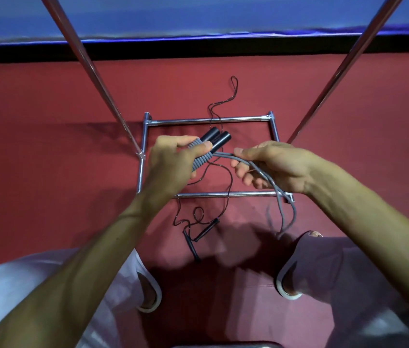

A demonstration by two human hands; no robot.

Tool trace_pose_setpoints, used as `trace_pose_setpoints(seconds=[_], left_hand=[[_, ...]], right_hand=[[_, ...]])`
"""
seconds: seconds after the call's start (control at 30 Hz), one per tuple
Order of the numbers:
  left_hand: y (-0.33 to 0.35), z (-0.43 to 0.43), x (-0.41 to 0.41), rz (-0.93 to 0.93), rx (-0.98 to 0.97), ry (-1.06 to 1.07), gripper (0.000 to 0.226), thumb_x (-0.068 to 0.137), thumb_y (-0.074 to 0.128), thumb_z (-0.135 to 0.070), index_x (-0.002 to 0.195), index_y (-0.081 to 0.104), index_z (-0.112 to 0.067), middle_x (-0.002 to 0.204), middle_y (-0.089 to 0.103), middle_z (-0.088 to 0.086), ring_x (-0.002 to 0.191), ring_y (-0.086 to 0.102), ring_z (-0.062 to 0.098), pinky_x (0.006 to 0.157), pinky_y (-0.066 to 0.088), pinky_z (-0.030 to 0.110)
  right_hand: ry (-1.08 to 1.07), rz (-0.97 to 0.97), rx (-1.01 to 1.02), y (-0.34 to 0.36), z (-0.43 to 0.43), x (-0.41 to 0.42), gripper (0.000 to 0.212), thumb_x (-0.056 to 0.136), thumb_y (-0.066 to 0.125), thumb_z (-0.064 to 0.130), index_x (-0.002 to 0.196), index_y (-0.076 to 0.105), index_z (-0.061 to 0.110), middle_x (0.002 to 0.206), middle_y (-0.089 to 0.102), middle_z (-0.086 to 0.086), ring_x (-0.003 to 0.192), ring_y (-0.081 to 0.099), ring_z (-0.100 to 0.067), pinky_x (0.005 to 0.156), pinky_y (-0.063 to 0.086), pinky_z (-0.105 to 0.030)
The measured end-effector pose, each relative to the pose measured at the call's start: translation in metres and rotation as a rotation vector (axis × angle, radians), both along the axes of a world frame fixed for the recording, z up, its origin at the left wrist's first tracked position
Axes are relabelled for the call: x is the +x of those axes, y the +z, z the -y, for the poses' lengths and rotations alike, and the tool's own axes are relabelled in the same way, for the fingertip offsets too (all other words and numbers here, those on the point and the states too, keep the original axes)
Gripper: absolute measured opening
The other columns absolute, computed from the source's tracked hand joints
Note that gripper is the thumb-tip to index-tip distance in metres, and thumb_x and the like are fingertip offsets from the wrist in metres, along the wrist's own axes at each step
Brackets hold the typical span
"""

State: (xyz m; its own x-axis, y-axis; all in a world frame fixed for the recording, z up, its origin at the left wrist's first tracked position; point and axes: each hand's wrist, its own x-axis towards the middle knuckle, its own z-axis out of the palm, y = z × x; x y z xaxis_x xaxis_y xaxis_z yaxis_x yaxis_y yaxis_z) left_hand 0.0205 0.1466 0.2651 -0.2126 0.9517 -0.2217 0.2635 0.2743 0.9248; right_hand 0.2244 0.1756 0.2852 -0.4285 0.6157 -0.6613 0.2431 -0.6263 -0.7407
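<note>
A red floor (47, 101) fills most of your view, and a blue backdrop (198, 16) runs along its far edge above a black strip. On the red lies a chrome frame (211, 121), a rectangle of thin tubes. Two chrome poles (90, 69) slant up past you, one on each side; the left one meets the frame at its left rail.

Your left hand (170, 159) is clenched around a pair of black handles (219, 139), held side by side over the frame with their ends pointing away from you. Grey rope (199, 160) is wound in tight turns around the handles, and your thumb presses on the coils.

From the coil, two strands of the rope run right into your right hand (273, 167), which pinches them between thumb and forefinger, with the other fingers loosely curled beneath. Past that hand the strands hang down over the frame's near rail and end in a blurred loop near your right knee.

A thin black cord (228, 187) snakes across the floor under your hands, from a small loop beyond the frame's far rail to a tangle in front of you. It ends in two slim black grips (207, 231) (lying at an angle to each other, just beside the shadow of your arms). Your knees, in pale trousers (22, 285), sit at the bottom corners.
</note>
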Motion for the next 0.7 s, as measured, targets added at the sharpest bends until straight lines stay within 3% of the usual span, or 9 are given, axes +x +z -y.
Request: trace_pose_setpoints(seconds=[0.07, 0.17, 0.23, 0.3, 0.4, 0.47, 0.53, 0.6, 0.7], left_hand=[[-0.006, -0.002, -0.001, -0.075, 0.046, 0.03, 0.022, 0.079, 0.082, -0.042, 0.093, 0.08, -0.025, 0.062, 0.067, -0.005, 0.041, 0.057, 0.016, 0.047, 0.049, 0.028], [-0.016, 0.0, -0.003, -0.24, 0.135, -0.005, 0.027, 0.073, 0.075, -0.059, 0.096, 0.067, -0.048, 0.074, 0.073, -0.01, 0.062, 0.07, 0.027, 0.066, 0.061, 0.045], [-0.019, 0.002, -0.004, -0.308, 0.173, -0.055, 0.024, 0.077, 0.073, -0.058, 0.097, 0.058, -0.054, 0.072, 0.072, -0.006, 0.063, 0.069, 0.028, 0.067, 0.06, 0.045], [-0.018, 0.004, -0.005, -0.391, 0.18, -0.094, 0.019, 0.082, 0.071, -0.054, 0.096, 0.062, -0.048, 0.066, 0.069, -0.005, 0.06, 0.067, 0.023, 0.066, 0.058, 0.041], [-0.017, 0.006, -0.003, -0.535, 0.145, -0.168, 0.026, 0.085, 0.066, -0.056, 0.09, 0.072, -0.031, 0.061, 0.062, -0.003, 0.063, 0.061, 0.02, 0.065, 0.054, 0.04], [-0.018, 0.007, -0.004, -0.597, 0.156, -0.244, 0.03, 0.088, 0.063, -0.057, 0.091, 0.071, -0.029, 0.062, 0.061, -0.002, 0.065, 0.059, 0.023, 0.065, 0.053, 0.039], [-0.018, 0.008, -0.008, -0.618, 0.195, -0.365, 0.031, 0.088, 0.06, -0.057, 0.098, 0.07, -0.03, 0.069, 0.065, -0.003, 0.07, 0.062, 0.024, 0.069, 0.054, 0.039], [-0.018, 0.009, -0.012, -0.649, 0.21, -0.504, 0.031, 0.085, 0.058, -0.056, 0.102, 0.063, -0.031, 0.074, 0.064, -0.006, 0.072, 0.061, 0.024, 0.068, 0.053, 0.041], [-0.02, 0.013, -0.01, -0.787, 0.2, -0.569, 0.046, 0.073, 0.066, -0.068, 0.101, 0.054, -0.034, 0.074, 0.059, -0.008, 0.073, 0.059, 0.026, 0.065, 0.051, 0.037]], right_hand=[[0.055, 0.052, 0.051, -0.004, 0.0, -0.002, 0.033, 0.108, 0.048, 0.025, 0.081, 0.062, 0.011, 0.055, 0.053, 0.001, 0.044, 0.052, -0.011, 0.042, 0.036, -0.019], [0.124, 0.126, 0.17, -0.009, -0.002, -0.001, 0.036, 0.109, 0.046, 0.025, 0.077, 0.057, 0.011, 0.049, 0.033, 0.005, 0.039, 0.027, -0.008, 0.037, 0.022, -0.019], [0.212, 0.268, 0.413, -0.01, -0.002, 0.001, 0.035, 0.105, 0.056, 0.026, 0.075, 0.061, 0.008, 0.047, 0.038, 0.008, 0.039, 0.03, -0.006, 0.04, 0.026, -0.018], [0.339, 0.486, 0.721, -0.013, 0.0, 0.002, 0.029, 0.097, 0.069, 0.03, 0.076, 0.066, 0.009, 0.05, 0.052, 0.011, 0.042, 0.043, -0.004, 0.049, 0.035, -0.019], [0.438, 0.619, 0.865, -0.017, 0.004, 0.003, 0.027, 0.098, 0.067, 0.031, 0.078, 0.067, 0.012, 0.059, 0.068, 0.005, 0.048, 0.055, -0.006, 0.057, 0.044, -0.025], [0.38, 0.49, 0.701, -0.016, 0.004, 0.004, 0.033, 0.103, 0.059, 0.026, 0.078, 0.066, 0.006, 0.06, 0.071, -0.002, 0.041, 0.053, -0.014, 0.048, 0.043, -0.023], [0.228, 0.293, 0.462, -0.016, 0.001, 0.004, 0.036, 0.105, 0.055, 0.02, 0.079, 0.065, -0.002, 0.055, 0.066, -0.009, 0.035, 0.042, -0.016, 0.038, 0.032, -0.022], [0.085, 0.168, 0.26, -0.016, -0.002, 0.005, 0.036, 0.106, 0.052, 0.017, 0.08, 0.065, -0.003, 0.048, 0.054, -0.008, 0.032, 0.031, -0.012, 0.037, 0.02, -0.02], [-0.039, 0.074, 0.011, -0.018, -0.002, 0.002, 0.034, 0.105, 0.05, 0.016, 0.081, 0.066, -0.001, 0.046, 0.042, -0.001, 0.033, 0.024, -0.007, 0.037, 0.014, -0.018]])
